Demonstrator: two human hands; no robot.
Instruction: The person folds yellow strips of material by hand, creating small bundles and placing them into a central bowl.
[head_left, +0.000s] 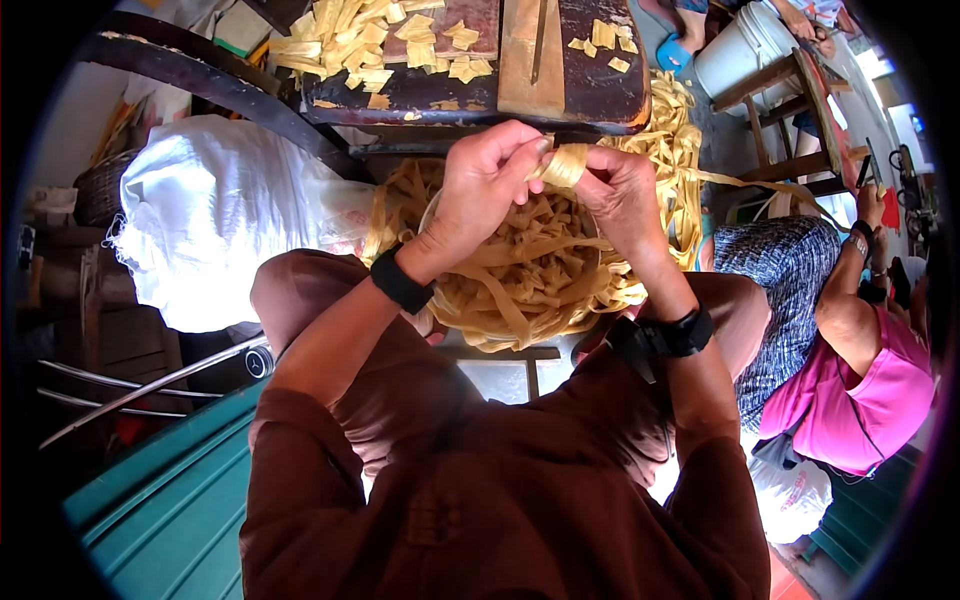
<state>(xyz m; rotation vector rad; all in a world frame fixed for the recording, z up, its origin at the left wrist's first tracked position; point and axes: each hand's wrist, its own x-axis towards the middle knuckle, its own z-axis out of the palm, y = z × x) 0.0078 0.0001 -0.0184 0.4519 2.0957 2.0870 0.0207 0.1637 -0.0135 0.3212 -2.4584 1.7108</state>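
Both my hands hold a flat yellow strip (567, 166), wrapped into a broad band, in front of a dark wooden seat. My left hand (495, 165) pinches its left end between thumb and fingers. Around the right side of the band close the fingers of my right hand (619, 184). Underneath is a container heaped with knotted yellow strips (525, 281), some trailing loosely over its side; my forearms and hands hide part of it. More long strips (679, 142) are piled to the right, beside the seat.
Short cut pieces (352, 41) and a wooden board (531, 75) bearing a thin dark line lie on the worn seat (442, 105). A white sack (217, 217) stands left, above a green bench (172, 480). To the right sits a person in pink (855, 397), near a white bucket (746, 56).
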